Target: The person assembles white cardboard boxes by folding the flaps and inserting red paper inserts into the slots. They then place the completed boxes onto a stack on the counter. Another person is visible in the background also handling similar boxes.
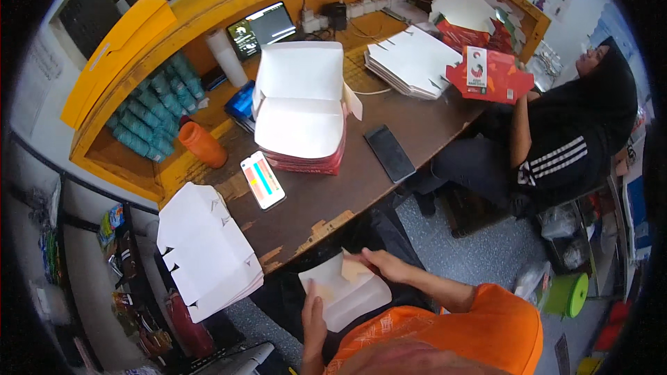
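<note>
I see the half-folded white box (347,298) at the bottom middle of the frame, below the front edge of the tabletop (418,125). My left grip (314,316) holds its left edge, thumb on top. My right grip (384,264) pinches the flap at its upper right. How hard they squeeze, I cannot tell.

I think the box is thin card, so it should be very light. It looks stiff where flat but should bend easily at the folds. The white side looks smooth and may slide a bit. A hard squeeze could crease it, and a big tug could rip a flap. I would hold it softly by the edges, close to the folds.

Some parts are hard to see. The left fingers go under the card, and the right fingertips are blurry. The box's other side faces away from me. At the right, a co-worker (570,132) holds a red box (497,76), which hides part of their hands.
</note>
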Tool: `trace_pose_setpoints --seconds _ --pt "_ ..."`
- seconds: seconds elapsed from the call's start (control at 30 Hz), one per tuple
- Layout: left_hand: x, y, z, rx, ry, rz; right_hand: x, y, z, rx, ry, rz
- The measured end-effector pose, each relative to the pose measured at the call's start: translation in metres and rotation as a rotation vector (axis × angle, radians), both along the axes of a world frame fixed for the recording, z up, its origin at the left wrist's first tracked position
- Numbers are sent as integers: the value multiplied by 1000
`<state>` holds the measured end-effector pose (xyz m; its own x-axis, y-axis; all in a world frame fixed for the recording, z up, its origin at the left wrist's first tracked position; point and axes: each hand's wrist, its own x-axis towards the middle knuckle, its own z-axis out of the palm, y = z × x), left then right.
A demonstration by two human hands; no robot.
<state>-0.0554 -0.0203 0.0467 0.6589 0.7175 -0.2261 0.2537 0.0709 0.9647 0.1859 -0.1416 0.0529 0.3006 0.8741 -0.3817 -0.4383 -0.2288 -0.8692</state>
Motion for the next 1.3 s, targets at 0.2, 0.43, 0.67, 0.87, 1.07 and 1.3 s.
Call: trace_pose_setpoints --seconds 0.2,0.43,0.67,0.87,1.07,1.3 --pt "0 13 44 -348 -20 117 6 -9 24 77 17 302" --pt "8 2 28 -380 16 350 -6 -15 49 -113 -252 252" --pt "19 4 40 58 24 107 -8 3 63 -22 -498 167" --pt "24 -8 67 168 123 118 -18 10 76 57 -762 22" --pt "27 -22 77 251 180 80 -10 4 49 -89 -988 5" --pt "34 -11 75 274 177 191 -3 0 109 58 -705 105"
